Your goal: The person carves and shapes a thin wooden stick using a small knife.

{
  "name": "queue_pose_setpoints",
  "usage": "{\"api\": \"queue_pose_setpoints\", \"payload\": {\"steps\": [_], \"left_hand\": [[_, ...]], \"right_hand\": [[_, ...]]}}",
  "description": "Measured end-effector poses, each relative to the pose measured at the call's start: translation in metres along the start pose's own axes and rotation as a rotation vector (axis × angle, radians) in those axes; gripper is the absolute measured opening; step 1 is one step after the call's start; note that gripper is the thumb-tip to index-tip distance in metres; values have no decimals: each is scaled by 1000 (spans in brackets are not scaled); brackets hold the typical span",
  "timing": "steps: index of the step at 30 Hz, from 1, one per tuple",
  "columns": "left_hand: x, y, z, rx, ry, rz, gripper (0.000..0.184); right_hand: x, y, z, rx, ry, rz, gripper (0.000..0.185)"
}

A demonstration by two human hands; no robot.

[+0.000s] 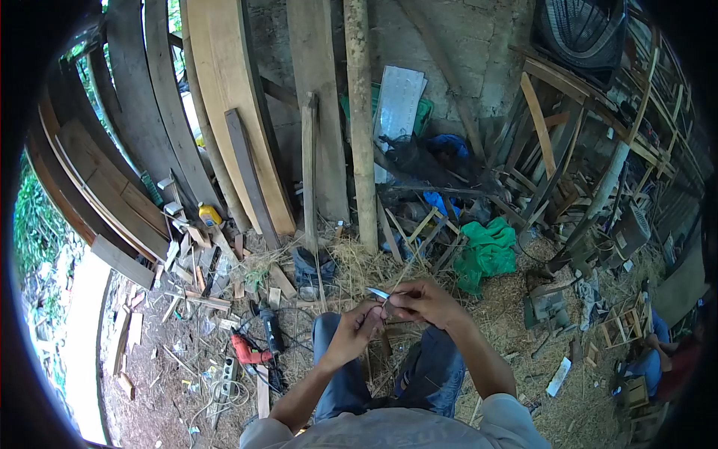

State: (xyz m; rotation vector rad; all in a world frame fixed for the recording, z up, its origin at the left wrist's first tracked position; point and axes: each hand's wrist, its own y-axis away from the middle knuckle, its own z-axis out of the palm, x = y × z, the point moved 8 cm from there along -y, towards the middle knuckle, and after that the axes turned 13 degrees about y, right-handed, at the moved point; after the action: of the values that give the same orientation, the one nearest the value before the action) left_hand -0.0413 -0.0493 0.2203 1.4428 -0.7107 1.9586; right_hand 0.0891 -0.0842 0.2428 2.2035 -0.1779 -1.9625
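Observation:
Over my lap, my right hand (425, 302) is closed around a small knife, and its bright blade (378, 292) points left and slightly up. Close beside it my left hand (357, 329) is pinched shut, its fingertips almost touching the right hand's fingers under the blade. Something thin and pale, like a strip, shows between the two hands, but it is too small to make out fully. My fingers hide the knife's handle. Below the hands, a brown wooden piece (385, 344) shows between my knees.
A red drill (248, 350), a dark power tool (270, 329) and a power strip (226, 378) lie to the left. Tall boards (232, 97) lean ahead beside a post (360, 127). A green sack (486, 253) lies front right. Another person (666, 367) sits far right.

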Motion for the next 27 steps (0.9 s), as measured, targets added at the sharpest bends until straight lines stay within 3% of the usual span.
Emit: {"api": "queue_pose_setpoints", "payload": {"steps": [4,8,10,13,18,21,23,24,27], "left_hand": [[4,3,-1,18,-48,61,21],[-10,9,-9,-18,21,-38,18],[-8,16,-12,-56,118,-82,19],[-18,30,-26,-6,223,-242,20],[-17,10,-28,58,-45,-7,17],[-4,9,-18,86,-158,136,13],[15,12,-10,94,-274,189,12],[26,14,-7,110,-383,244,11],[24,20,-7,110,-433,166,12]], "right_hand": [[8,-4,-6,14,-13,80,18],[16,-4,-12,-18,11,99,17],[9,8,-78,552,123,120,18],[11,21,-127,482,-70,2,21],[12,10,-44,349,130,72,28],[20,4,7,281,110,43,31],[28,-3,34,85,-29,1,32],[25,-3,35,98,-46,-22,17],[18,-1,23,68,28,-28,17]]}}
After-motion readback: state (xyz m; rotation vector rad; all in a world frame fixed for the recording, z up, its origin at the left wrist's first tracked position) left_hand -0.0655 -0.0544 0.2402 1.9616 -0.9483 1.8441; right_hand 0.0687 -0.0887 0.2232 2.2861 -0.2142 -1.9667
